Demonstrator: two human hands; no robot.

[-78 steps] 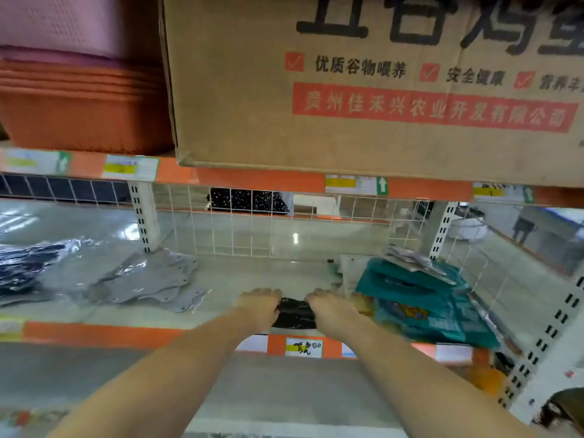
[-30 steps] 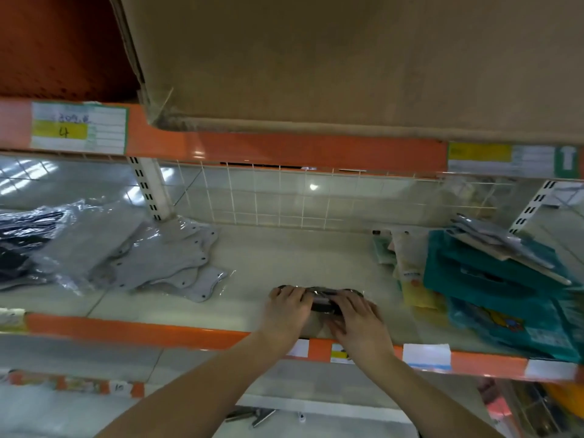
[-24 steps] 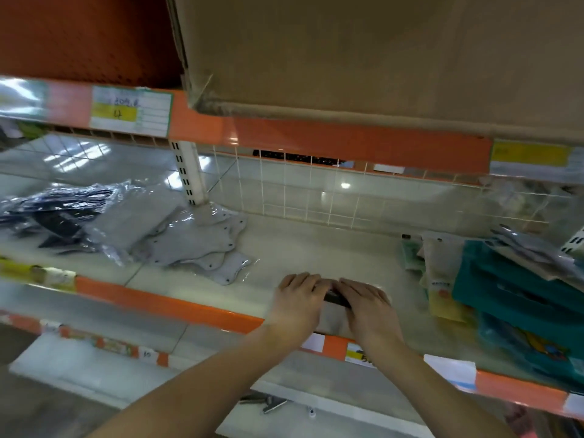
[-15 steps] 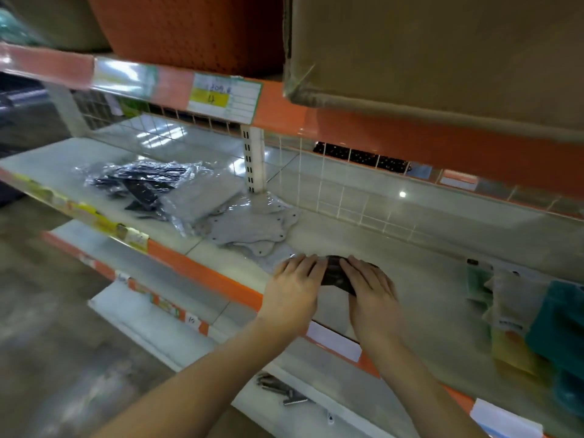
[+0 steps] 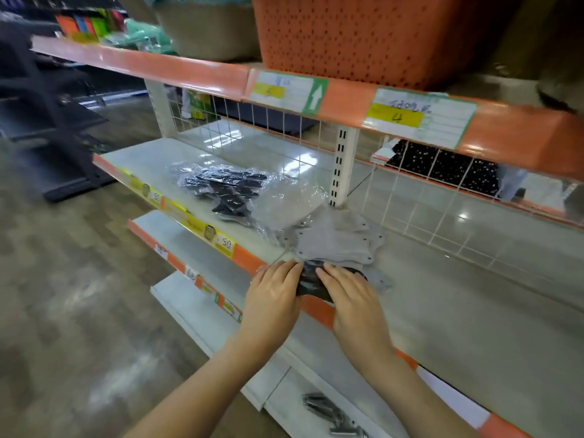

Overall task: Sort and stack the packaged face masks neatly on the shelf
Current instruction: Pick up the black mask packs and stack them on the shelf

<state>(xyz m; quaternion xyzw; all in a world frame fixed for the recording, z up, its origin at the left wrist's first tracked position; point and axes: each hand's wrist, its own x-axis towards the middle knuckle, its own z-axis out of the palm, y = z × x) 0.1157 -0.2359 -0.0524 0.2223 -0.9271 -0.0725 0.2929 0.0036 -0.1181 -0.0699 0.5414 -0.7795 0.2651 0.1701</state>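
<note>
Mostly hidden under both hands, the dark mask packet; blurred beyond reading, the price labels above.

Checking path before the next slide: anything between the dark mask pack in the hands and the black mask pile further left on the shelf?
Yes. The grey mask stack sits on the shelf between the dark mask pack, held by left hand and right hand, and the black mask pile.

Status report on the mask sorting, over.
Both hands, left and right, flat on the dark packaged masks at the shelf's front edge. Grey packaged mask pile directly behind, touching. Nothing blocking.
</note>
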